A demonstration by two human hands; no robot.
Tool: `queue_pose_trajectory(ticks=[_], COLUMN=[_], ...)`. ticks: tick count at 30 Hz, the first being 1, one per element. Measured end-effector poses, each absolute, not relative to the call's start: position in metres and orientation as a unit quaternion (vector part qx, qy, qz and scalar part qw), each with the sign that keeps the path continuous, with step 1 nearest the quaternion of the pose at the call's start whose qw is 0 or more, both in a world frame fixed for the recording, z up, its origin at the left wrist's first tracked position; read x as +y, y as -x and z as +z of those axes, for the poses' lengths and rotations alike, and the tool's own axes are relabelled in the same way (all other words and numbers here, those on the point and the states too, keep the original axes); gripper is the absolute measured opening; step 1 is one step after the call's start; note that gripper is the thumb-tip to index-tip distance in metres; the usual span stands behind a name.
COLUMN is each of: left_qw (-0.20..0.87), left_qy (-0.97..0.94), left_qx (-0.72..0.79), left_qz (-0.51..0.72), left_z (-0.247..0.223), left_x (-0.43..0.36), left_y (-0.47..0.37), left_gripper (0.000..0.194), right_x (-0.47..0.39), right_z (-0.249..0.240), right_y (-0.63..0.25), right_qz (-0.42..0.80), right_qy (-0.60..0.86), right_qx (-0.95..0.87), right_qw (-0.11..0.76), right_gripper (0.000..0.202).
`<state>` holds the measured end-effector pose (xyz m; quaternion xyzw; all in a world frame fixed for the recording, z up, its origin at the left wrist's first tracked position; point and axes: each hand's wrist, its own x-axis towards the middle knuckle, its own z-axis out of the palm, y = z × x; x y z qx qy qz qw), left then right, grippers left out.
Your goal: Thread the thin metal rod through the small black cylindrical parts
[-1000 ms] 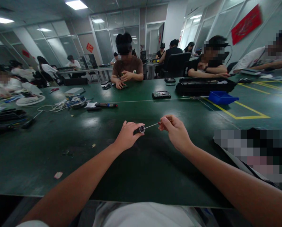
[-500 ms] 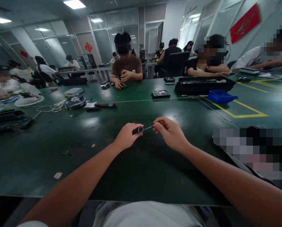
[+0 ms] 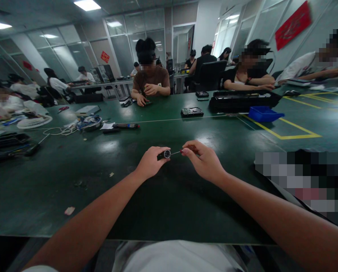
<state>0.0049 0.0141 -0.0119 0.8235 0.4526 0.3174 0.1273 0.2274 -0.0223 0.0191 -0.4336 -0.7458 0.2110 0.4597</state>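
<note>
My left hand [image 3: 150, 162] is closed around a small black cylindrical part [image 3: 167, 153] with a pale ring on its round end, which faces me. My right hand [image 3: 201, 158] pinches the reddish handle of a thin screwdriver [image 3: 176, 152]. Its metal shaft points left, and the tip meets the right side of the black part; whether it sits in a screw is too small to tell. Both hands are above the green table [image 3: 169, 211], close together near its middle.
A hard drive [image 3: 192, 112] lies ahead, with a blue tray [image 3: 265, 114] and a long black casing [image 3: 244, 101] to its right. Cables [image 3: 89, 122] and tools [image 3: 126, 126] lie at left. A person in brown [image 3: 150, 81] works across the table.
Both hands keep their grips and hold almost the same place. The view has shifted very slightly, and the black part appears turned or moved a little to the left.
</note>
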Motion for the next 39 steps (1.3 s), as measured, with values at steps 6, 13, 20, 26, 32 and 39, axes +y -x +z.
queue_pose_trajectory(ticks=[6, 13, 20, 26, 32, 39], left_qw=[0.125, 0.126, 0.132, 0.128, 0.127, 0.134], left_qy=[-0.823, -0.809, -0.811, -0.817, -0.818, -0.814], left_qx=[0.459, 0.481, 0.483, 0.469, 0.47, 0.479], left_qz=[0.311, 0.314, 0.304, 0.309, 0.307, 0.3], left_z=[-0.0096, -0.0083, -0.0058, -0.0067, -0.0067, -0.0058], left_x=[0.0137, 0.0113, 0.0097, 0.0114, 0.0114, 0.0114], left_y=[-0.004, -0.005, -0.0051, -0.0048, -0.0054, -0.004], left_gripper=[0.037, 0.038, 0.039, 0.037, 0.038, 0.038], right_x=[-0.0249, -0.0252, -0.0231, -0.0241, -0.0222, -0.0229], right_z=[0.0202, 0.0219, 0.0205, 0.02, 0.0187, 0.0207], right_y=[-0.2285, -0.2273, -0.2311, -0.2294, -0.2291, -0.2315], right_qz=[0.186, 0.15, 0.166, 0.193, 0.178, 0.172], right_qy=[0.418, 0.442, 0.448, 0.44, 0.449, 0.465], right_qx=[-0.783, -0.764, -0.754, -0.762, -0.755, -0.727], right_qw=[0.421, 0.445, 0.451, 0.434, 0.443, 0.475], right_gripper=[0.013, 0.013, 0.016, 0.015, 0.015, 0.016])
